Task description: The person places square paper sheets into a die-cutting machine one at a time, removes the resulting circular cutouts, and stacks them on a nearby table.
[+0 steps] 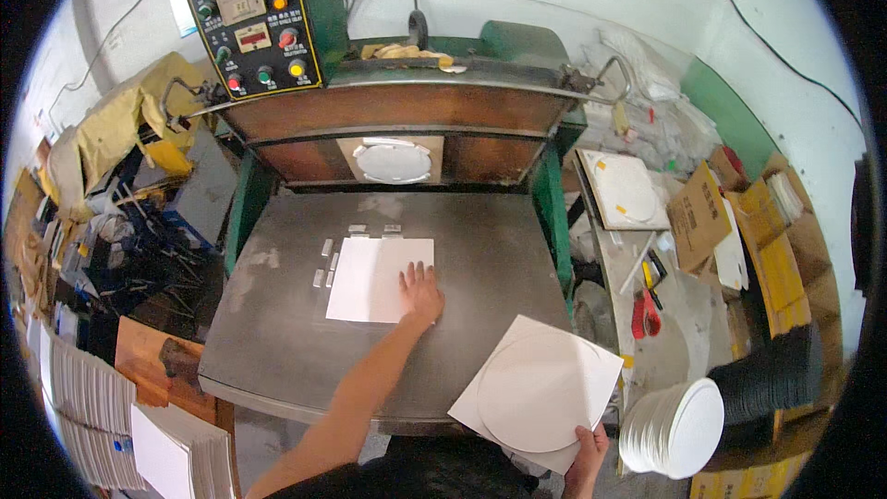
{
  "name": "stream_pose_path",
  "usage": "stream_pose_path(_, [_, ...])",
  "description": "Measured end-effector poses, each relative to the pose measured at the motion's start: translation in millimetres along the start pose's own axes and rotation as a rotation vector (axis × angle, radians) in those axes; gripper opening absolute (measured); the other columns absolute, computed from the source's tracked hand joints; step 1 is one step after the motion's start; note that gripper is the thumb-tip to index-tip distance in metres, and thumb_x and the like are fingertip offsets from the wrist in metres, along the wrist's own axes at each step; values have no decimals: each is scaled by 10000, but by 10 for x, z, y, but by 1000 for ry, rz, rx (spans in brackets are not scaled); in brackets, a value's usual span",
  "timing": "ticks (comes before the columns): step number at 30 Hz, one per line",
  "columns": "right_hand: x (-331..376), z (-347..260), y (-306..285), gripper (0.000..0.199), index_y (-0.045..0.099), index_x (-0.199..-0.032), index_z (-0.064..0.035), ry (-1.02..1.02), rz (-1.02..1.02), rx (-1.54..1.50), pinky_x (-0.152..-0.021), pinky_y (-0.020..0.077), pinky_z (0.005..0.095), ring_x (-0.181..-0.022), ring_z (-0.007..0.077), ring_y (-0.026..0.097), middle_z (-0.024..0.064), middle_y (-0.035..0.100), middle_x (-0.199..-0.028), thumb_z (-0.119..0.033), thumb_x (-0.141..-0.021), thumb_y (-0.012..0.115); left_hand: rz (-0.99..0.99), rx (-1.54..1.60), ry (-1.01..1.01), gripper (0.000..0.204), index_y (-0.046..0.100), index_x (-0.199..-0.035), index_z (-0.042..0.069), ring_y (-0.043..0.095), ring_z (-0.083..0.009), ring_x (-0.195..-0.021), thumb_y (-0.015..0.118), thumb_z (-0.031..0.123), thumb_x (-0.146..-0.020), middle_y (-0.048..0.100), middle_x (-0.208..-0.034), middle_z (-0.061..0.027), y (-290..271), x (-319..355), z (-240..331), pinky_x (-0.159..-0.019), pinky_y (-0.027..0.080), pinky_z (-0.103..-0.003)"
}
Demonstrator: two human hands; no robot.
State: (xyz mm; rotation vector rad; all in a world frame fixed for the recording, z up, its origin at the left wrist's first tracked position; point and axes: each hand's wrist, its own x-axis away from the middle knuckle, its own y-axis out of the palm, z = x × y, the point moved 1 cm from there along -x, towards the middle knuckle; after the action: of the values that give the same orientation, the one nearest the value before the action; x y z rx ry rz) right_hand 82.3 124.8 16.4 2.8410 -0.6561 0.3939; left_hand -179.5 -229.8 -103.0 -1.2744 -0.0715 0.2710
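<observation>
The left hand (pixel 421 294) is lying flat, fingers spread, pressing on the lower right corner of a white sheet (pixel 377 277) that is resting near the centre of the grey steel desk (pixel 277 342). Small metal stops (pixel 325 263) are sitting against the sheet's edges at 9 and 12 o'clock.

The right hand (pixel 587 460) is clamped on the lower edge of a second sheet (pixel 540 388), thumb on top, holding it tilted over the desk's corner at 5 o'clock from the first sheet. This one is showing a cut circle inside its square outline.

At 12 o'clock from the desk, the green press (pixel 407 120) is standing with a round die (pixel 394 162) visible in its opening, and its control panel (pixel 254 23) with coloured buttons is at 11 o'clock.

A stack of white discs (pixel 679 430) is leaning at 3 o'clock from the right hand. Red scissors (pixel 644 312) are lying on a side bench at 3 o'clock from the desk, with cardboard boxes (pixel 739 222) beyond. A pile of white sheets (pixel 176 448) is waiting at 8 o'clock.
</observation>
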Motion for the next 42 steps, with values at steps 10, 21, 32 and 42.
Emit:
stream_pose_path(10, [939,84,-281,392,522,-1253,58,34,288,-253,-863,483,317,-960,214,628,144,641,-1115,-54,-879,566,7,741,357,405,597,-1138,-13,618,-293,-1027,641,286,-868,658,-1068,-150,-86,379,148,-921,470,-378])
stream_pose_path(21, [1422,250,-785,347,550,-1210,21,50,275,-398,-899,492,347,-1012,219,626,122,643,-1137,-94,-882,557,-1079,1330,446,416,455,-1352,8,573,-168,-1018,537,149,-969,595,-1187,-121,-1503,2104,1254,-885,457,-309])
stream_pose_path(32, [1797,904,-1883,374,556,-1230,31,91,361,-602,-847,502,334,-953,209,638,108,654,-1084,-126,-891,580,-1383,1306,215,396,491,-1316,7,606,-177,-967,517,211,-978,624,-1119,-102,-979,3057,2077,-828,487,-302])
stream_pose_path(42, [3061,1736,-3809,226,585,-950,-11,62,1218,145,-473,454,269,-529,138,577,77,635,-646,-231,-949,532,-1364,1206,360,343,475,-1303,33,626,-149,-922,479,95,-966,608,-1106,-71,-714,3363,3361,-758,556,-317])
